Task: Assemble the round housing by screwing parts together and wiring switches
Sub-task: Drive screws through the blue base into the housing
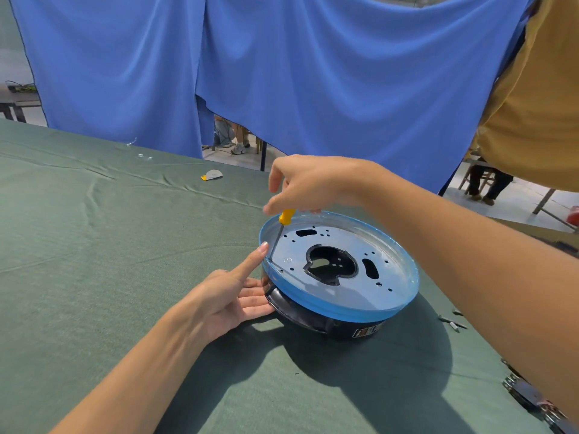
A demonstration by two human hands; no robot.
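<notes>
My right hand (308,183) grips yellow screwdriver (285,216) upright, tip at plate (341,242) edge screw. My left hand (233,288), open, braces round housing (332,314) on desk (125,245); forefinger steadies shaft.

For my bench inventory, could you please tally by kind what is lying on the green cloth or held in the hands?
Round housing: 1
Yellow-handled screwdriver, in the right hand: 1
Loose screws: several, count unclear
Metal brackets: at least 2
Paper scrap: 1
Total: at least 5, screws aside

blue drape (313,73) behind green tablecloth (109,245)
</notes>
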